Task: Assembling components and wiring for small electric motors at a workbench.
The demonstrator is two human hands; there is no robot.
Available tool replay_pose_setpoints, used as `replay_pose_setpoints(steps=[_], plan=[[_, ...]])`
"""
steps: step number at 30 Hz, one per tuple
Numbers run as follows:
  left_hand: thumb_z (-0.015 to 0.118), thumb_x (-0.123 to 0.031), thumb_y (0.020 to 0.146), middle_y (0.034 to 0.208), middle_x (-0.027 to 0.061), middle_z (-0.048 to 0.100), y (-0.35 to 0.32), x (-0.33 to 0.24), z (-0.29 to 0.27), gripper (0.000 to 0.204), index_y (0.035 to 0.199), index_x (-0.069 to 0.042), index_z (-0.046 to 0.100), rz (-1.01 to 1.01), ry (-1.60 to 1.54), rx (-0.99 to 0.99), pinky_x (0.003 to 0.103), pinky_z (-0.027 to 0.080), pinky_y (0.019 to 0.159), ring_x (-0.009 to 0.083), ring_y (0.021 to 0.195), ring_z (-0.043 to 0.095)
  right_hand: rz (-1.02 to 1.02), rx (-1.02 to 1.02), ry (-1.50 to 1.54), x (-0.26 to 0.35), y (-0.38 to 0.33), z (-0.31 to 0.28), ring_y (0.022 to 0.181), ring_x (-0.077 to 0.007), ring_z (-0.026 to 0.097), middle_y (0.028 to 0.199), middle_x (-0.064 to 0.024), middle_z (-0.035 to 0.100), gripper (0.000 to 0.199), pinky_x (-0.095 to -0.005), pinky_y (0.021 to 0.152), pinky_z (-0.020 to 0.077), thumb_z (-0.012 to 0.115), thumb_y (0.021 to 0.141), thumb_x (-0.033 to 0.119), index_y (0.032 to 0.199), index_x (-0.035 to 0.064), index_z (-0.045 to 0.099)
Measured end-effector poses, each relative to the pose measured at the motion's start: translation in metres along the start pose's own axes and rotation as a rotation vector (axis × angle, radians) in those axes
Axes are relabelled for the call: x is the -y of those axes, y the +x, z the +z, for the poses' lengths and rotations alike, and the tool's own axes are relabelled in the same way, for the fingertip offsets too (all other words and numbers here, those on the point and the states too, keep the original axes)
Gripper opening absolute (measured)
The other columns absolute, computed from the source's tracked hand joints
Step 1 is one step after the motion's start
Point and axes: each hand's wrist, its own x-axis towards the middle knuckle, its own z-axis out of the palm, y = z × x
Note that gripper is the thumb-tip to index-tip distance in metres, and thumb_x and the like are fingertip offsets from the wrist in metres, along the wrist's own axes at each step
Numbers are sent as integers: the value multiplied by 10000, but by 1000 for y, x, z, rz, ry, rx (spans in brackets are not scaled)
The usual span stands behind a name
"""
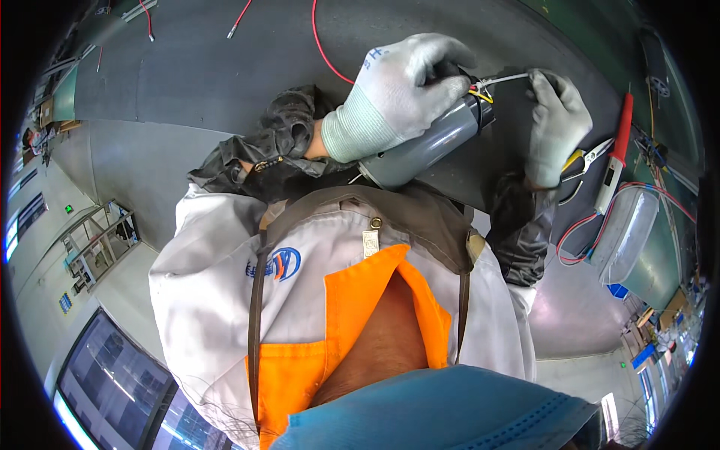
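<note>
A dark grey cylinder that looks like a motor [431,146] lies slanted on the bench in front of my chest. Red and yellow wires [481,95] come out at its far right end. My left hand [409,86], in a white glove, rests over the cylinder with thumb and fingers closed around the wires at that end. A thin white strip like a cable tie [506,78] runs from there to the right. Its free end is pinched between the thumb and fingers of my gloved right hand [559,116]. The left fingertips partly hide the wires.
Pliers [592,157] with yellow on the handle lie beside my right wrist. Right of them are a red-and-white tool [619,154], red and blue wires [577,255] and a clear plastic piece [628,225]. Red leads [240,19] lie on the dark bench [187,75] at the far left.
</note>
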Motion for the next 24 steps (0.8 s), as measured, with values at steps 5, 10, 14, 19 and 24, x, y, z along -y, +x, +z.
replay_pose_setpoints(steps=[5, 10, 14, 19, 24], plan=[[716, -139, 885, 910, 114, 699, 0, 4, 3, 157, 1019, -57, 714, 254, 366, 36, 344, 565, 705, 283, 786, 702, -62, 75, -194, -12, 15, 26, 515, -53, 508, 691, -3, 594, 126, -243, 469, 391, 725, 890, 61, 835, -52, 716], [730, -200, 885, 838, 117, 686, 10, 13, 2, 159, 986, -80, 704, 386, 391, 92, 359, 558, 661, 316, 748, 691, 164, 199, 518, 3, 16, 29, 582, -104, 587, 906, -74, 719, 158, -252, 553, 493, 672, 973, 121, 1090, 14, 677], [703, -230, 890, 799, 109, 678, 23, 16, -4, 158, 970, -94, 698, 517, 445, 209, 391, 542, 616, 319, 705, 681, 268, 366, 646, 22, 1, 20, 485, -94, 518, 696, -49, 620, 267, -240, 455, 433, 625, 1013, 228, 1105, -22, 644], [682, -256, 843, 653, 29, 590, 45, 15, -33, 204, 980, -113, 631, 892, 824, 449, 382, 486, 504, 233, 573, 637, 334, 556, 253, 67, -42, -7, 481, -46, 462, 637, 8, 570, 280, -217, 427, 320, 616, 981, 230, 977, -43, 678], [654, -220, 815, 639, 34, 578, 45, 15, -29, 259, 997, -40, 614, 882, 785, 561, 395, 469, 482, 239, 547, 621, -55, 538, 75, 72, -10, -2, 479, -41, 442, 634, 36, 532, 155, -216, 428, 303, 662, 943, 140, 964, -13, 676]])
